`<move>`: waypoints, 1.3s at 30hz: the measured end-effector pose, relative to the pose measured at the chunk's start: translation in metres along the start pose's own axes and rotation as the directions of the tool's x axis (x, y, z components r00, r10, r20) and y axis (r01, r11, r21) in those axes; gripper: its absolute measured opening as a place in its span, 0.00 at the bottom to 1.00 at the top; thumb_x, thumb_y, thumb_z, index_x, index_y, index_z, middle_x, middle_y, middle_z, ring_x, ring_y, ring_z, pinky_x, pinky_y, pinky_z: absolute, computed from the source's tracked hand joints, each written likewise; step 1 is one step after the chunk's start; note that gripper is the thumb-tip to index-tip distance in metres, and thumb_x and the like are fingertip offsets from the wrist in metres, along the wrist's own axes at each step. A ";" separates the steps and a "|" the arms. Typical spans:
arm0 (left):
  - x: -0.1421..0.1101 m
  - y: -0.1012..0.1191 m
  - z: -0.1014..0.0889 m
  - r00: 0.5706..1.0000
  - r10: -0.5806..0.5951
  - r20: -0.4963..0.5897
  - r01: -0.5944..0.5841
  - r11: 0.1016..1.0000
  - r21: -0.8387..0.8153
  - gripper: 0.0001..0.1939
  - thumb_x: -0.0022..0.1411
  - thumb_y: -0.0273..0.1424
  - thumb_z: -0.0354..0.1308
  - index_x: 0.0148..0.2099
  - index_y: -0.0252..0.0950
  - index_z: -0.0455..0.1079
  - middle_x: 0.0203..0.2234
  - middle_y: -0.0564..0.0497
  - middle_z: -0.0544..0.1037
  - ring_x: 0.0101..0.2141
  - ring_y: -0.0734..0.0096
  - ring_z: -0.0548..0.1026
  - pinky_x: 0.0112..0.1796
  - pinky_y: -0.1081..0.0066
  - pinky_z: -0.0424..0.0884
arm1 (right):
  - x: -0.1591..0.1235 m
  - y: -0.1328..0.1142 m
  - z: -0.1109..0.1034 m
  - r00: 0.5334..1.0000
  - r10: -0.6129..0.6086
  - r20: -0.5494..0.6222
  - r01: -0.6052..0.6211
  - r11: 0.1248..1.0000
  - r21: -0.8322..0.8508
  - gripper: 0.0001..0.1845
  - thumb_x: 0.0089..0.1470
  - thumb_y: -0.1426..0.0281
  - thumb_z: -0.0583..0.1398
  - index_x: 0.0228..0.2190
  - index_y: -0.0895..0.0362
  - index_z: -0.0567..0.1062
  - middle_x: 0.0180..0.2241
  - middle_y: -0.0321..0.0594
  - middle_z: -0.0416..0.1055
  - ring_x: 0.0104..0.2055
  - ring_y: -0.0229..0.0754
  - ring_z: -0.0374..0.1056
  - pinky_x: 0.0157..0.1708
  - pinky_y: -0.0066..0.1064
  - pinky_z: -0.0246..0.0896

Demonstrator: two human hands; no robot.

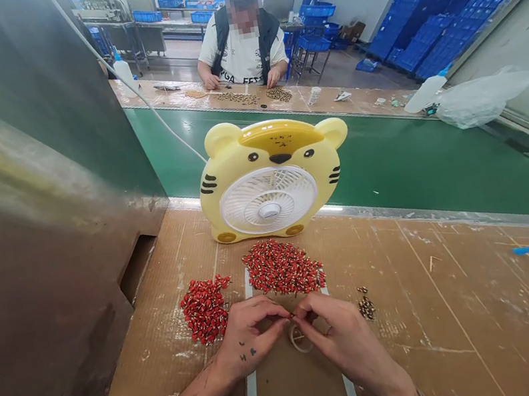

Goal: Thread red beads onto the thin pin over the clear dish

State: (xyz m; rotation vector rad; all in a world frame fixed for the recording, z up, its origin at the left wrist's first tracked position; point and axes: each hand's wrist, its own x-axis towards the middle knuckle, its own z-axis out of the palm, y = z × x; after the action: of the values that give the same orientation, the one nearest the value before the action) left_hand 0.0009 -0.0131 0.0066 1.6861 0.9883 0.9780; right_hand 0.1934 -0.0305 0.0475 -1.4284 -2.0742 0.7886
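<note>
My left hand (255,330) and my right hand (334,321) meet over the cardboard, thumb and forefinger pinched on each. Their fingertips come together around something tiny and dark, too small to name. Just below the fingertips lies a pale round ring (295,344), partly covered by my right hand. Beyond my hands spreads a large pile of small red pieces with metallic-looking tips (281,266). Beside my left hand is a second heap of small red pieces (203,311). A few small dark gold-brown pieces (367,307) lie to the right of my right hand.
A yellow animal-faced fan (269,183) stands behind the piles. A metal housing (41,195) rises close on the left. Past the green belt (414,153), a person (244,46) handles small pieces at another bench. A blue scrap (525,250) lies at right.
</note>
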 end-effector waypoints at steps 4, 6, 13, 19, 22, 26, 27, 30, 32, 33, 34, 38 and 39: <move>-0.003 -0.006 -0.001 0.997 0.071 0.039 -0.074 0.995 0.060 0.09 0.63 0.26 0.59 0.38 0.37 0.81 0.28 0.45 0.83 0.29 0.67 0.78 0.31 0.72 0.70 | 0.002 0.000 -0.001 0.996 0.059 0.063 -0.063 0.996 0.057 0.06 0.59 0.73 0.57 0.29 0.53 0.70 0.28 0.35 0.73 0.30 0.39 0.70 0.32 0.27 0.63; -0.003 -0.007 -0.002 0.994 0.097 0.059 -0.102 0.991 0.086 0.09 0.63 0.26 0.58 0.38 0.37 0.82 0.28 0.45 0.83 0.28 0.67 0.79 0.31 0.73 0.70 | 0.002 0.002 -0.001 0.996 0.057 0.074 -0.061 0.997 0.052 0.06 0.59 0.73 0.57 0.30 0.54 0.70 0.28 0.34 0.73 0.30 0.39 0.70 0.32 0.27 0.63; -0.003 -0.006 -0.003 0.997 0.065 0.042 -0.070 0.989 0.129 0.09 0.62 0.26 0.60 0.37 0.38 0.82 0.24 0.48 0.82 0.23 0.70 0.77 0.27 0.75 0.67 | 0.002 0.007 0.001 0.999 -0.027 0.041 0.026 0.999 0.030 0.07 0.59 0.74 0.58 0.28 0.54 0.70 0.27 0.35 0.73 0.29 0.39 0.69 0.31 0.27 0.62; 0.000 -0.004 -0.001 1.000 0.008 -0.001 -0.008 0.997 0.074 0.07 0.62 0.29 0.62 0.36 0.40 0.82 0.24 0.49 0.81 0.25 0.70 0.76 0.29 0.74 0.68 | 0.008 0.005 0.001 0.999 0.026 0.021 -0.028 0.994 0.106 0.06 0.59 0.72 0.59 0.29 0.54 0.72 0.27 0.36 0.75 0.29 0.39 0.71 0.31 0.27 0.65; 0.002 -0.002 0.002 0.992 -0.101 -0.072 0.098 0.994 -0.055 0.05 0.59 0.29 0.64 0.35 0.37 0.81 0.25 0.48 0.81 0.27 0.69 0.76 0.30 0.74 0.69 | 0.008 0.004 0.000 0.996 0.086 0.009 -0.087 0.980 0.177 0.06 0.58 0.69 0.60 0.29 0.54 0.73 0.27 0.36 0.76 0.29 0.39 0.72 0.32 0.27 0.67; 0.003 -0.003 0.004 0.973 -0.214 -0.089 0.186 0.951 -0.247 0.04 0.56 0.30 0.65 0.32 0.35 0.80 0.27 0.47 0.81 0.29 0.67 0.78 0.32 0.74 0.72 | 0.006 0.007 0.000 0.988 0.153 0.004 -0.149 0.952 0.267 0.05 0.57 0.68 0.62 0.29 0.55 0.75 0.29 0.36 0.77 0.29 0.39 0.74 0.32 0.26 0.69; 0.004 -0.004 0.004 0.968 -0.233 -0.089 0.201 0.939 -0.279 0.04 0.55 0.30 0.66 0.32 0.34 0.80 0.28 0.46 0.82 0.29 0.66 0.78 0.32 0.73 0.72 | 0.005 0.008 0.000 0.986 0.166 0.001 -0.160 0.945 0.285 0.06 0.57 0.68 0.62 0.29 0.55 0.75 0.29 0.36 0.77 0.29 0.39 0.74 0.31 0.26 0.69; 0.003 -0.005 0.005 0.961 -0.260 -0.093 0.217 0.920 -0.326 0.05 0.54 0.30 0.66 0.32 0.34 0.80 0.28 0.45 0.83 0.30 0.66 0.79 0.33 0.73 0.73 | 0.002 0.011 0.001 0.982 0.190 -0.005 -0.178 0.928 0.329 0.06 0.58 0.68 0.63 0.29 0.55 0.75 0.29 0.36 0.77 0.30 0.39 0.74 0.32 0.25 0.69; 0.003 -0.006 0.005 0.964 -0.247 -0.096 0.206 0.928 -0.311 0.04 0.55 0.30 0.66 0.32 0.34 0.80 0.28 0.45 0.83 0.30 0.65 0.79 0.33 0.73 0.73 | 0.002 0.011 0.002 0.980 0.198 -0.004 -0.184 0.919 0.349 0.05 0.57 0.68 0.63 0.30 0.55 0.75 0.30 0.36 0.78 0.31 0.39 0.74 0.33 0.25 0.69; 0.003 -0.006 0.006 0.968 -0.232 -0.098 0.194 0.936 -0.294 0.04 0.55 0.29 0.66 0.32 0.34 0.80 0.28 0.45 0.82 0.30 0.66 0.78 0.33 0.73 0.73 | 0.002 0.011 0.002 0.979 0.204 -0.003 -0.189 0.915 0.355 0.05 0.57 0.68 0.63 0.30 0.55 0.75 0.30 0.36 0.78 0.31 0.39 0.75 0.33 0.26 0.70; 0.003 -0.007 0.006 0.972 -0.213 -0.100 0.179 0.946 -0.272 0.04 0.55 0.29 0.66 0.32 0.34 0.80 0.28 0.45 0.82 0.29 0.66 0.78 0.32 0.73 0.72 | 0.002 0.010 0.002 0.978 0.210 -0.002 -0.195 0.913 0.358 0.05 0.57 0.68 0.63 0.30 0.55 0.75 0.30 0.36 0.78 0.31 0.39 0.75 0.33 0.26 0.69; 0.002 -0.005 0.005 0.989 -0.110 -0.104 0.096 0.987 -0.131 0.04 0.57 0.28 0.64 0.33 0.34 0.80 0.27 0.46 0.82 0.29 0.68 0.77 0.32 0.74 0.71 | 0.005 0.008 0.002 0.974 0.225 0.003 -0.213 0.915 0.342 0.05 0.57 0.68 0.63 0.29 0.55 0.76 0.29 0.36 0.77 0.30 0.39 0.74 0.32 0.26 0.68; 0.002 -0.005 0.004 0.992 -0.078 -0.102 0.067 0.993 -0.100 0.03 0.58 0.27 0.64 0.34 0.34 0.80 0.27 0.46 0.82 0.29 0.68 0.78 0.33 0.74 0.71 | 0.006 0.007 0.002 0.973 0.229 0.003 -0.217 0.917 0.334 0.05 0.57 0.68 0.63 0.29 0.55 0.75 0.28 0.36 0.77 0.29 0.38 0.73 0.31 0.26 0.67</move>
State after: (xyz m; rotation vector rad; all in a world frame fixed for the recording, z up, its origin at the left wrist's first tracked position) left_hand 0.0050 -0.0110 0.0015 1.5216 1.0477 1.0591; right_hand 0.1948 -0.0230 0.0414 -1.4856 -1.6682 1.1355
